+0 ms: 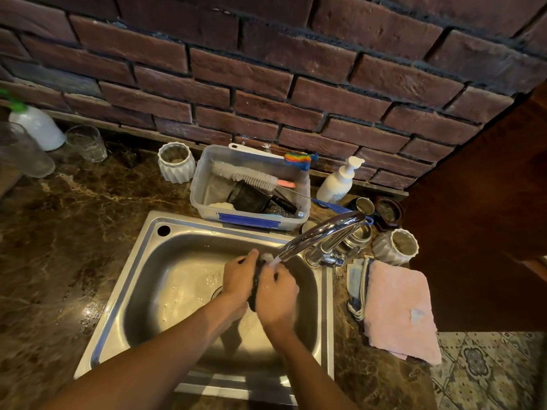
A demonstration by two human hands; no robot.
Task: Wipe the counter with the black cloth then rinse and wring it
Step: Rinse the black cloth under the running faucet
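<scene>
Left hand [236,281] and right hand [276,294] clench black cloth [255,281] under faucet [319,232] | risk: stream deflecting off fabric, splashing counter [59,247]

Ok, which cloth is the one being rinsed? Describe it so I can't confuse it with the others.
Start at the steel sink set into the marble counter. Over its basin, the left hand and right hand squeeze a bunched black cloth under the running tap. The pink towel lies flat and untouched on the counter right of the sink.
</scene>
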